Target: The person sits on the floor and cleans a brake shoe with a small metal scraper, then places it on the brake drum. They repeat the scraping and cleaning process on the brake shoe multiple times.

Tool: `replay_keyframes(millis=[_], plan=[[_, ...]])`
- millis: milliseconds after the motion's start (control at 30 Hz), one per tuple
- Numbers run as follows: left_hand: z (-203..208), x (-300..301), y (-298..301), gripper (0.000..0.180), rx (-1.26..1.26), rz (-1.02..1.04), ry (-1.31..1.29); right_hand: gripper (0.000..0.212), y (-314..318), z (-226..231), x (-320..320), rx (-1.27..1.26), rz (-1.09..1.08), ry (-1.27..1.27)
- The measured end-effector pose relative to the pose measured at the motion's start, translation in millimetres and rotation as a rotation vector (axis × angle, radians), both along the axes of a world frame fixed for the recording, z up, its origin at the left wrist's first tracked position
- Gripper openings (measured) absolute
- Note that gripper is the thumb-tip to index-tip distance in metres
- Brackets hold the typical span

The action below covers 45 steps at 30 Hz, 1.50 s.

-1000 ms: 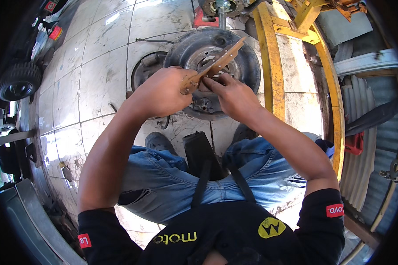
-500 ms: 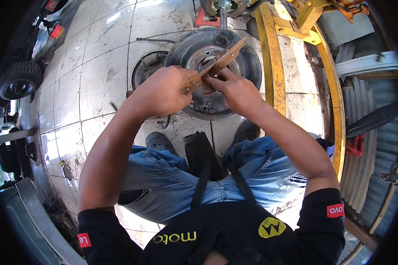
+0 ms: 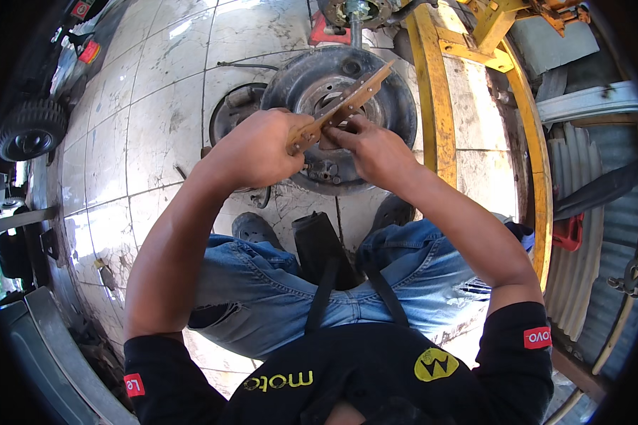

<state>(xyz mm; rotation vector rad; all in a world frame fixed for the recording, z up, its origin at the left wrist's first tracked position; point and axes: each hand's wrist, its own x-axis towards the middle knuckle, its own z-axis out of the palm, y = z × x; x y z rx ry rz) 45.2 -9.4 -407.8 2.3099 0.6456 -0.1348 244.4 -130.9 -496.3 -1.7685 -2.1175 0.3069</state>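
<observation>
My left hand (image 3: 259,150) is closed around the near end of a long brown strip (image 3: 353,101) dotted with metal rivets, like a brake shoe lining. The strip slants up and away to the right. My right hand (image 3: 384,150) pinches a small brown flat piece (image 3: 327,144) against the strip's near side; its kind is unclear. Under both hands a round dark metal brake backing plate or drum (image 3: 393,106) lies on the floor, its hub partly hidden by the strip. A second round part (image 3: 223,117) sits to its left, partly covered by my left hand.
A yellow metal frame (image 3: 438,106) stands close on the right. Beyond the plate are a red stand (image 3: 327,30) and a hub assembly (image 3: 358,10). A small tyred wheel (image 3: 32,129) is at far left. A black padded piece (image 3: 319,237) lies between my feet on white tiles (image 3: 164,127).
The fingers of my right hand have shifted slightly down along the strip with the small brown piece. My left hand keeps its hold, and the strip stays almost in place.
</observation>
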Motion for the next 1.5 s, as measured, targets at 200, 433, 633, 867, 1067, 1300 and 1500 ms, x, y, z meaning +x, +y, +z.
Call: replay_keyframes(millis=[200,433,633,867,1067,1300,1500], plan=[[-3.5,0.0,0.9,0.042,0.001,0.006,-0.007,0.057,0.0,-2.2,0.0,-0.001,-0.048,-0.037],[-5.3,-0.4,2.9,0.042,0.009,0.010,0.007,0.059,3.4,1.0,1.4,-0.046,-0.025,-0.015],[-5.2,-0.4,1.0,0.044,0.032,-0.003,0.005,0.057,1.0,6.0,3.8,-0.078,0.055,0.030],[-5.7,-2.3,0.7,0.043,0.018,0.010,-0.014,0.052,0.9,7.7,0.7,-0.089,0.008,0.025],[-6.3,0.8,3.0,0.041,0.008,-0.014,-0.027,0.053,4.0,0.8,4.7,-0.073,-0.035,0.015],[-3.8,-1.8,1.3,0.043,-0.005,0.014,-0.014,0.056,2.5,10.4,1.2,-0.120,-0.019,0.014],[-6.1,-0.2,2.9,0.042,0.004,0.004,-0.020,0.054,5.6,8.2,5.8,-0.086,-0.008,0.054]])
